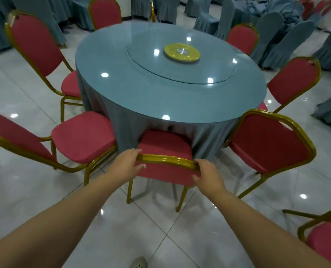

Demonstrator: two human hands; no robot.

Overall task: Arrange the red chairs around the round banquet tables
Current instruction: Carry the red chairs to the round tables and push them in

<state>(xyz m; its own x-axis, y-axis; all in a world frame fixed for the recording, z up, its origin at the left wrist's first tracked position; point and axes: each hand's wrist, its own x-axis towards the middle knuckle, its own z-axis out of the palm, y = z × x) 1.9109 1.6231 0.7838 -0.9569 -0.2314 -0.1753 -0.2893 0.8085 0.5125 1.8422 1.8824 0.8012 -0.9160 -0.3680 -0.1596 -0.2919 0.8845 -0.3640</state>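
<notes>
Gripping the red chair's [163,144] gold top rail, both hands [127,161] hide fingertips; tablecloth [160,120] covers seat front

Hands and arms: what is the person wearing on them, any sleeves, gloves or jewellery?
Nothing shows on them. The left hand and right hand are bare, without gloves or visible rings. Both forearms are bare to the frame edge: no sleeves, watch or bracelet.

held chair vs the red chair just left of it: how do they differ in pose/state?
The held chair has both hands on its backrest top: left hand, right hand. The left chair is untouched. The held chair's seat is tucked under the tablecloth; the left chair's seat sits fully outside it. The held chair faces the table squarely; the left one is angled. Both have red padding and gold frames.
</notes>
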